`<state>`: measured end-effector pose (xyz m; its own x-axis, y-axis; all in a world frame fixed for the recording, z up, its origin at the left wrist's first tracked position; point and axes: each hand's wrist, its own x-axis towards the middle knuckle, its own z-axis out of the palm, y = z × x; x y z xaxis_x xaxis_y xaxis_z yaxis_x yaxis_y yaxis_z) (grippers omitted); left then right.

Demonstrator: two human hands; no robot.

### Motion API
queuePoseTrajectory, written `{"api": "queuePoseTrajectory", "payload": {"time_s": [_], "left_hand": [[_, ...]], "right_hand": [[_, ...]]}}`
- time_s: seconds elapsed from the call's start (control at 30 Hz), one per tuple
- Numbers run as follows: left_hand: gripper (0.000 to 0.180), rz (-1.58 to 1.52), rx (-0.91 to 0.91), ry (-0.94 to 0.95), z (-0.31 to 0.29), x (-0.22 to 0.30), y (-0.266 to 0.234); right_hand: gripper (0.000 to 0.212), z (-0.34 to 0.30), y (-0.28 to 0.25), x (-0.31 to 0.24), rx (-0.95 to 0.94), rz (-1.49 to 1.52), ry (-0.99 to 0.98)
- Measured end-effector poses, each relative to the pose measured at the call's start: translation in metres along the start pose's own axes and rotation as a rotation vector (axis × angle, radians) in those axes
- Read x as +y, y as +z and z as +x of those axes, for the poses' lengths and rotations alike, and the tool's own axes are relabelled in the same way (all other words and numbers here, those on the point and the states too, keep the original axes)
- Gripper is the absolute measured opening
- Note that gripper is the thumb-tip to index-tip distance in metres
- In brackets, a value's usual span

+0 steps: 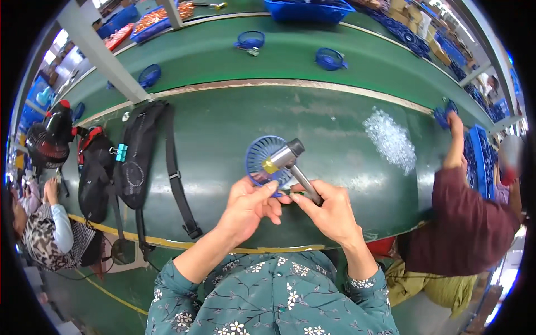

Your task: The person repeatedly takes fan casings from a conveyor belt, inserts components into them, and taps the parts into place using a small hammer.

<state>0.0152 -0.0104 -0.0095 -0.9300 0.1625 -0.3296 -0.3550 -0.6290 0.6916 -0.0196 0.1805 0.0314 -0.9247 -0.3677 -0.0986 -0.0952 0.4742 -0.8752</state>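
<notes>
Over the near side of the green table, my left hand (249,206) grips the lower edge of a round blue slatted fan guard (258,149). My right hand (329,212) is closed round the grey handle of a mallet (303,181). The mallet's head (283,156), silvery with a black end and a yellow end, overlaps the guard in this view; whether they touch I cannot tell. Fingertips of both hands come close together at the guard's lower edge, where a small green part (300,194) partly shows. Exactly which fingers hold that part is hidden.
Small clear pieces lie in a pile (389,140) to the right. Left are a black bag (138,159) with straps and a black fan (47,142). Beyond the ledge, blue guards (330,59) sit on a green belt (195,61). A co-worker's arm (456,142) reaches in at right.
</notes>
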Motion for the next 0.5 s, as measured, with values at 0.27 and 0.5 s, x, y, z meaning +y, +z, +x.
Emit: {"api": "queuePoseTrajectory", "payload": {"time_s": [0.27,0.5], "left_hand": [[0.024,-0.14,0.04,-0.132,0.003,-0.006,-0.005],[0.036,-0.085,-0.004,-0.275,-0.003,0.006,-0.012]], "right_hand": [[0.025,0.0,0.028,0.003,0.04,-0.315,-0.444],[0.028,0.015,0.034,0.015,0.005,-0.442,-0.543]]}}
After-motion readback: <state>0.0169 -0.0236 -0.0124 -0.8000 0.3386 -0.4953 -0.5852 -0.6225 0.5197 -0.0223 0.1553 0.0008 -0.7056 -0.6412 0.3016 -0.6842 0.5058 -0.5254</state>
